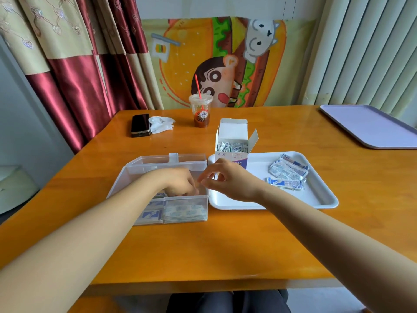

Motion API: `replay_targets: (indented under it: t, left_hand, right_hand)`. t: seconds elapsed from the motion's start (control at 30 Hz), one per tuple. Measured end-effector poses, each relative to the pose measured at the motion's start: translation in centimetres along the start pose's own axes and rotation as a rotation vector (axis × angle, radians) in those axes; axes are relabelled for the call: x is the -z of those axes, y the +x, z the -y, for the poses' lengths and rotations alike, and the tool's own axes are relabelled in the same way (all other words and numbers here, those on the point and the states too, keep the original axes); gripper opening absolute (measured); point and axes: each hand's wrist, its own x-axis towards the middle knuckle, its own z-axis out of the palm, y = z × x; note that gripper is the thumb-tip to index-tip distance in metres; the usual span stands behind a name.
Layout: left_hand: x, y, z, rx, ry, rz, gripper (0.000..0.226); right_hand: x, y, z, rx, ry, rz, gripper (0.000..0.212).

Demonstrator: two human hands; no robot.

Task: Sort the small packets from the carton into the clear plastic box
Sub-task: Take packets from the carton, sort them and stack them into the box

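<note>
Clear box (126,177) is lying long-side across the worktop (225,245), with the left hand (180,182) reaching inside, its grip hidden. The right hand (225,179) is hovering loose-fingered, holding nothing, over the box's right rim. Just beside it, the upright carton (232,132) of packets (231,146) is opening upward on the tray (320,199).

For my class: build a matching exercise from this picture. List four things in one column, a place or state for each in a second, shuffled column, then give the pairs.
Things
1. carton
2. phone
3. cup
4. left hand

Places or states
A. beside the crumpled tissue
B. reaching into the clear plastic box
C. standing open, packed with small packets
D. holds a red straw

Pairs: 1-C, 2-A, 3-D, 4-B
</note>
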Motion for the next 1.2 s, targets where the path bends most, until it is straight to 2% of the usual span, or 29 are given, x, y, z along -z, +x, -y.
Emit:
replay_targets:
  t: [0.1, 0.2, 0.27, 0.33, 0.4, 0.47, 0.6, 0.7, 0.77, 0.83, 0.97, 1.03, 1.1, 1.13, 1.2]
  left_hand:
    - [0.8, -1.4, -0.7, 0.01, 0.035, -0.125, 0.023]
    - [1.5, -3.3, -2.5, -0.029, 0.001, -0.447, 0.026]
    - [1.3, -4.3, -4.6, -0.159, -0.033, -0.708, 0.024]
    - [0.5, -5.1, -7.4, -0.356, -0.041, -0.853, 0.021]
    - [-0.9, -4.5, -10.3, -0.517, -0.053, -0.837, 0.016]
    - [-2.6, -2.7, -12.3, -0.574, -0.049, -0.75, 0.015]
    - [-5.5, 2.9, -14.4, -0.506, -0.04, -0.566, 0.025]
    - [-6.9, 6.1, -14.5, -0.413, 0.004, -0.511, 0.033]
    - [-7.4, 7.5, -14.4, -0.384, 0.0, -0.499, 0.038]
    - [-7.7, 8.4, -14.3, -0.379, -0.003, -0.496, 0.042]
    - [-7.8, 9.5, -14.4, -0.375, -0.11, -0.464, 0.046]
    - [-7.7, 9.5, -14.4, -0.381, -0.302, -0.44, 0.04]
    - [-7.6, 9.3, -14.4, -0.399, -0.599, -0.371, 0.024]
    - [-7.6, 9.1, -14.5, -0.4, -0.726, -0.324, 0.016]
    - [-7.5, 8.8, -14.5, -0.398, -0.858, -0.28, 0.015]
  right_hand:
    - [0.1, -0.2, -0.6, 0.012, 0.051, -0.013, 0.023]
    - [0.9, -0.7, -1.8, -0.037, 0.154, -0.129, 0.02]
    - [1.9, -1.6, -3.2, -0.086, 0.17, -0.248, 0.018]
    - [3.0, -2.6, -5.1, -0.15, 0.134, -0.351, 0.018]
    - [4.3, -3.8, -7.8, -0.263, 0.062, -0.402, 0.016]
    - [5.0, -4.9, -10.5, -0.374, -0.065, -0.393, 0.013]
    - [5.5, -6.7, -14.8, -0.482, -0.301, -0.299, 0.026]
    - [4.9, -7.1, -16.6, -0.465, -0.403, -0.19, 0.033]
    - [4.7, -7.0, -17.3, -0.466, -0.423, -0.185, 0.03]
    - [5.1, -7.0, -17.3, -0.5, -0.363, -0.172, 0.023]
    - [6.4, -7.6, -16.7, -0.549, -0.051, -0.148, 0.01]
    - [7.0, -7.9, -16.5, -0.564, 0.11, -0.22, 0.01]
    - [7.4, -8.1, -16.3, -0.605, 0.303, -0.268, 0.015]
    - [7.6, -8.2, -16.2, -0.625, 0.373, -0.262, 0.016]
    - [7.7, -8.4, -15.9, -0.633, 0.441, -0.23, 0.017]
